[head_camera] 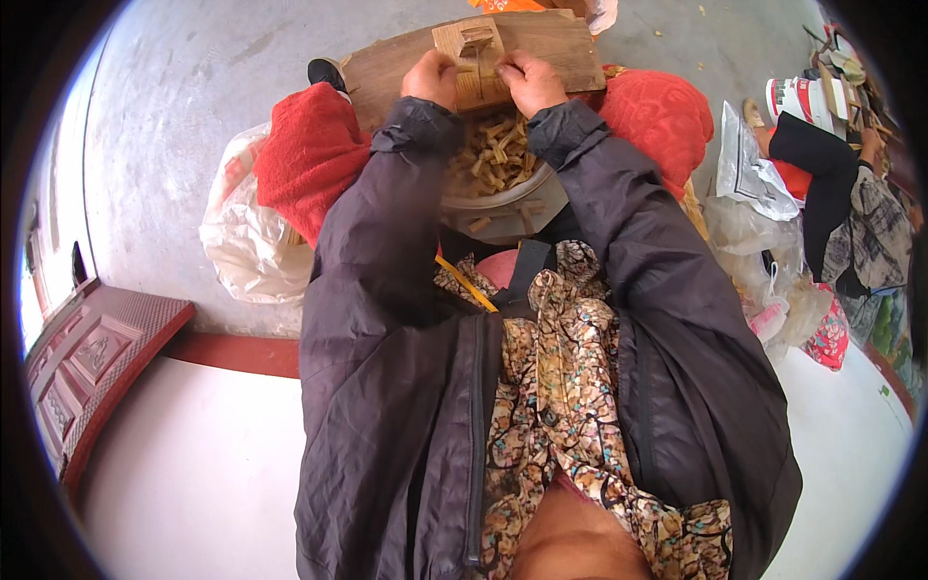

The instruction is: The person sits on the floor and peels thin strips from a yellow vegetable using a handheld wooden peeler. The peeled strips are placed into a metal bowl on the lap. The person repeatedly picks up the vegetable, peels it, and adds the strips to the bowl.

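Note:
My left hand (433,80) and my right hand (533,81) face each other over a small wooden block (464,38). Between their fingertips stretches a thin yellowish strip (470,69), pinched at both ends; its exact material is hard to tell. A thin dark piece (477,48), perhaps wire or a blade, stands on the block by a notch. The block rests on a wide brown wooden board (391,61) lying across in front of me. Below my wrists, a round metal basin (500,197) holds a heap of short, yellow-brown cut pieces (499,154).
Red cloths (312,156) cover my knees. A white plastic bag (250,232) sits at left, near a carved reddish panel (109,355). At right are clear plastic bags (754,232), a white bucket (801,101) and another person in dark trousers (812,174). Orange plastic (507,6) lies beyond the board.

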Demonstrator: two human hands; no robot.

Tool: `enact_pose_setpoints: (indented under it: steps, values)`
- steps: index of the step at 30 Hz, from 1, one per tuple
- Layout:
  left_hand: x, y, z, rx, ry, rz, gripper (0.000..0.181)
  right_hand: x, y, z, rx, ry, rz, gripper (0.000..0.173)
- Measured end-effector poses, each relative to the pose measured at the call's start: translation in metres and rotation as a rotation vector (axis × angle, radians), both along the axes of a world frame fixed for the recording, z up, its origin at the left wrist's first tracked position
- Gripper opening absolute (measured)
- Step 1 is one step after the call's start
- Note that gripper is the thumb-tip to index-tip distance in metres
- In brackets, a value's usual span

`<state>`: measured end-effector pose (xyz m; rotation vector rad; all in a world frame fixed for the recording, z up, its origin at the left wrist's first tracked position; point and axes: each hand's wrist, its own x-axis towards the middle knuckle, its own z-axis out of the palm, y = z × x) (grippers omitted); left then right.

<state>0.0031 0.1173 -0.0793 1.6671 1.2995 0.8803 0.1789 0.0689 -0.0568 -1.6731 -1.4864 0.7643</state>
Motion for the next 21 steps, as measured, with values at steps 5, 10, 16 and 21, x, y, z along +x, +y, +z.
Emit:
enact_pose_setpoints:
  steps: [5,10,16,21]
  values:
    - [-0.016,-0.015,0.000,-0.030,0.038,0.070,0.011,0.005,-0.035,0.003,0.078,-0.077,0.025,0.022]
    - [0.006,-0.079,0.049,-0.537,-0.652,-0.108,0.007,-0.022,-0.044,0.067,0.704,-0.453,0.152,0.019]
    - [0.010,-0.112,0.093,-0.684,-0.536,-0.262,0.016,-0.022,-0.049,0.091,0.232,-0.218,0.151,0.019]
    - [-0.031,-0.105,0.130,0.014,0.116,-0.469,0.021,0.007,-0.058,0.089,0.088,-0.202,0.296,0.025]
